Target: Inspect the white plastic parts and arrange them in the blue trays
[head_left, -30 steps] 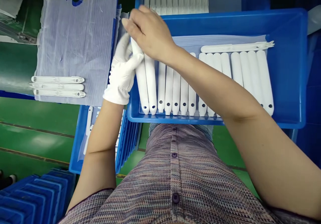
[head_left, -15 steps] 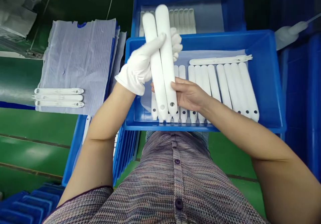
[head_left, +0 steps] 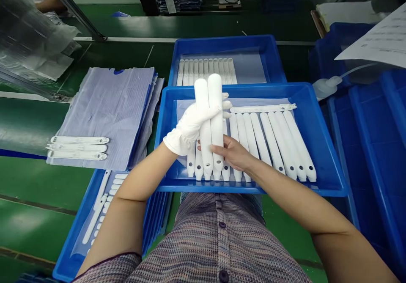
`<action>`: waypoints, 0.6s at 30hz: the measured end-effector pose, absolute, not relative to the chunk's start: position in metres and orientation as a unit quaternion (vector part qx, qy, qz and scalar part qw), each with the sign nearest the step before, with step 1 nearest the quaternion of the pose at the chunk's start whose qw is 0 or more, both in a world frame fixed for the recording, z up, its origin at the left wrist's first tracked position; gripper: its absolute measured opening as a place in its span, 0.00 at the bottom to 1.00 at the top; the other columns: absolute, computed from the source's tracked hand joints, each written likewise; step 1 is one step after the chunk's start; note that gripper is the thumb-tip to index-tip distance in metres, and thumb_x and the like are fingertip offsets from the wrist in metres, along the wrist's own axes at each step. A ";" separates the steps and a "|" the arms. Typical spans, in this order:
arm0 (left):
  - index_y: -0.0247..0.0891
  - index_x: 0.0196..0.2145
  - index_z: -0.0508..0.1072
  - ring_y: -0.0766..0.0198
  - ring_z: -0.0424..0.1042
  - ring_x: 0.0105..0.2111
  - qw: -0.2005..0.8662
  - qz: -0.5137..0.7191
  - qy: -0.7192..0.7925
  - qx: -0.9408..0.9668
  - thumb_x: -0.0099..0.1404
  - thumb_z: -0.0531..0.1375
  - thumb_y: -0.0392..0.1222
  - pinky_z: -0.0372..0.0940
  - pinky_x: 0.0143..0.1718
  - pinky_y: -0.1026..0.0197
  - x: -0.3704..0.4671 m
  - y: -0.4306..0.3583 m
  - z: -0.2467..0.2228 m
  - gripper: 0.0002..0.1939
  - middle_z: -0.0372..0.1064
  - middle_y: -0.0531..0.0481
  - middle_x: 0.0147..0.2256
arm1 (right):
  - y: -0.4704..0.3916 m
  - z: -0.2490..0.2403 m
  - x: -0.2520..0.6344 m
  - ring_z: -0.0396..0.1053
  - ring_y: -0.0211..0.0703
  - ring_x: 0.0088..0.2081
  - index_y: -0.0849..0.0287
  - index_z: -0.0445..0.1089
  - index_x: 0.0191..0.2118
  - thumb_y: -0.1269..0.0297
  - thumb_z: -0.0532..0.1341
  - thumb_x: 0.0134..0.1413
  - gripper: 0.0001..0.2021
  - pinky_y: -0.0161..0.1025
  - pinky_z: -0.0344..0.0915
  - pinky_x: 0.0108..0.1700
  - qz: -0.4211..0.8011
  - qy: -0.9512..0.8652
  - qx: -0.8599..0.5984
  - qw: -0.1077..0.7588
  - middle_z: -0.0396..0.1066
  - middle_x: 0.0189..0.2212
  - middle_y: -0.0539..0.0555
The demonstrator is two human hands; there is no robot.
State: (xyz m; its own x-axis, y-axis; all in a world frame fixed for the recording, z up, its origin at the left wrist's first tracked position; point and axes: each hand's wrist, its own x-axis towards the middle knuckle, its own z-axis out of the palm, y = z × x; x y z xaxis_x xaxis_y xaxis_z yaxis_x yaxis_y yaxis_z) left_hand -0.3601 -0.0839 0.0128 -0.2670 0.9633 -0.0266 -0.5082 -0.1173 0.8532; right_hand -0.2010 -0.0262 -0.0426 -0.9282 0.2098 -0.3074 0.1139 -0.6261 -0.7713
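Note:
Two long white plastic strips (head_left: 215, 92) with rounded ends and a small hole near the lower end are held side by side above the blue tray (head_left: 253, 188). My left hand (head_left: 196, 122), in a white glove, is wrapped round their middle, thumb across the front. My bare right hand (head_left: 233, 152) grips the same strips lower down, its thumb on the front of the right one. Beneath them, a row of similar white strips (head_left: 272, 141) lines the tray on a pale sheet. One more strip (head_left: 263, 108) lies crosswise above the row.
Behind stands another blue tray (head_left: 275, 69) with white strips. At left, a few strips (head_left: 79, 146) rest on a stack of pale sheets (head_left: 108, 105). Below them is a tray (head_left: 68, 249) of white pieces. A printed paper (head_left: 377, 46) hangs over blue bins (head_left: 377, 147) at right.
The view has tilted up, showing more background. My two hands still hold the pair of strips, which now stand more upright and closely side by side.

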 end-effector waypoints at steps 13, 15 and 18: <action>0.36 0.55 0.74 0.62 0.80 0.50 0.550 0.727 0.397 0.107 0.78 0.56 0.39 0.74 0.57 0.60 -0.395 -0.077 0.004 0.13 0.77 0.45 0.51 | -0.009 -0.044 -0.190 0.70 0.51 0.61 0.60 0.67 0.64 0.62 0.75 0.53 0.34 0.54 0.66 0.66 0.852 -0.512 -0.030 -0.105 0.71 0.61 0.61; 0.36 0.54 0.75 0.61 0.80 0.52 0.541 0.728 0.402 0.128 0.78 0.56 0.39 0.73 0.58 0.60 -0.395 -0.078 0.004 0.12 0.77 0.45 0.52 | -0.016 -0.044 -0.193 0.74 0.51 0.57 0.59 0.67 0.63 0.61 0.75 0.52 0.34 0.54 0.70 0.62 0.848 -0.518 -0.063 -0.097 0.73 0.58 0.61; 0.38 0.52 0.75 0.58 0.76 0.57 0.511 0.729 0.422 0.175 0.77 0.57 0.41 0.71 0.62 0.57 -0.395 -0.081 0.004 0.11 0.76 0.47 0.55 | -0.028 -0.043 -0.197 0.77 0.47 0.51 0.56 0.67 0.60 0.64 0.76 0.51 0.32 0.52 0.75 0.57 0.850 -0.512 -0.104 -0.067 0.74 0.56 0.59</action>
State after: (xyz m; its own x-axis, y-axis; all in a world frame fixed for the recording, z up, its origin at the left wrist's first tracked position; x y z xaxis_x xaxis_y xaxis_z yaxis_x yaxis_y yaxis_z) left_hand -0.3949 -0.0810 0.0042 -0.4174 0.8915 -0.1762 -0.5970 -0.1228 0.7928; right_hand -0.1968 -0.0279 -0.0427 -0.9697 -0.0068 -0.2443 0.2193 -0.4659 -0.8572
